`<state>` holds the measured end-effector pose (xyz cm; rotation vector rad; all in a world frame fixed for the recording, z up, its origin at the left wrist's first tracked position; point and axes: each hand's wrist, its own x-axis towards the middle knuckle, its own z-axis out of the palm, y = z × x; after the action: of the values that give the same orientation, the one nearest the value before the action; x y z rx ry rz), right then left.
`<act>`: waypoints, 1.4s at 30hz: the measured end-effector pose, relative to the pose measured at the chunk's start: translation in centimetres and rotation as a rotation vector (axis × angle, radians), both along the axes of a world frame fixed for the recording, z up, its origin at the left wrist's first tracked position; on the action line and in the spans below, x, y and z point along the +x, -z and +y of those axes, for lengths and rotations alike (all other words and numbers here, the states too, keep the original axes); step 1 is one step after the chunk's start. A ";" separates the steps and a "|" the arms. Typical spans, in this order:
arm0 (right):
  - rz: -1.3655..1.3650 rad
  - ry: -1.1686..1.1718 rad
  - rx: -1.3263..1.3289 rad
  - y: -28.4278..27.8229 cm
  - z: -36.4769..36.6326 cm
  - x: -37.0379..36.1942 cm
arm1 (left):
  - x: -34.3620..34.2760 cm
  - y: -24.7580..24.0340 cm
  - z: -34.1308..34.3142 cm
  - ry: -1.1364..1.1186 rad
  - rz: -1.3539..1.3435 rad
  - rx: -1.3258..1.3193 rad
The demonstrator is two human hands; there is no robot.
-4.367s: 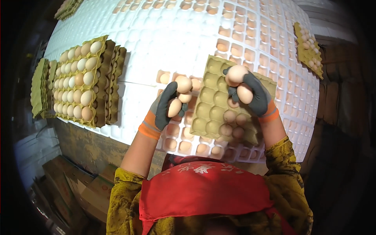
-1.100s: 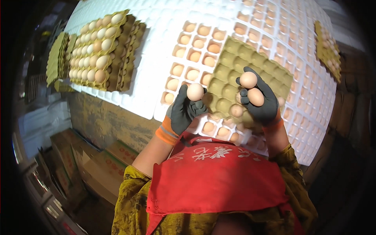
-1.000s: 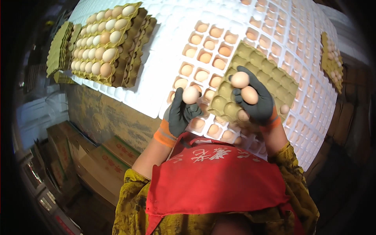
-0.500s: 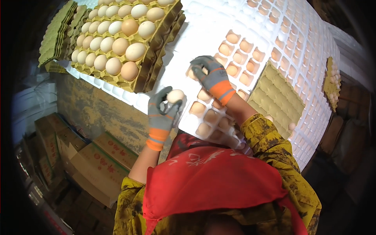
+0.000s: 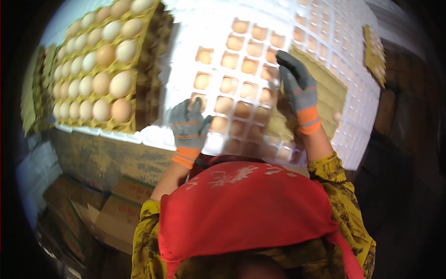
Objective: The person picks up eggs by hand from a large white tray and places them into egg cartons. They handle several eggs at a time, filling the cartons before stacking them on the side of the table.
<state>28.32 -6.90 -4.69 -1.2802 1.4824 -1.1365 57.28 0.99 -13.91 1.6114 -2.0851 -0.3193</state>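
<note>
Both my hands wear grey gloves with orange cuffs. My left hand (image 5: 191, 123) has its fingers around an egg (image 5: 198, 102) in the left column of the white foam egg tray (image 5: 214, 151). Two more eggs sit in cells above it in that column, one of them a light brown egg (image 5: 201, 81). Farther right in the foam tray, several rows of cells hold brown eggs. My right hand (image 5: 299, 86) hovers at the tray's right side, fingers stretched out and nothing visible in them. Beneath and beside it lies a yellowish pulp tray (image 5: 327, 90).
A stack of pulp trays (image 5: 141, 88) full of eggs stands at the left, with more pulp trays (image 5: 32, 93) beyond it. Other foam trays with eggs spread to the right. A smaller pulp tray (image 5: 373, 56) with eggs lies at the far right edge. Cardboard boxes (image 5: 116, 214) stand below left.
My left hand has brought its egg to a cell in the foam tray. My right hand has left the tray's upper left cells and moved right. The whole view has shifted.
</note>
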 end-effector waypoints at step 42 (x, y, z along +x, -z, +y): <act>-0.380 -0.082 0.286 -1.6 17.6 -16.0 | -20.2 -8.6 2.3 0.109 1.830 1.450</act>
<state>12.32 10.74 -3.05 -0.8655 1.2424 -1.0050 37.10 3.28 -5.31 0.6660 -0.2209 -2.4276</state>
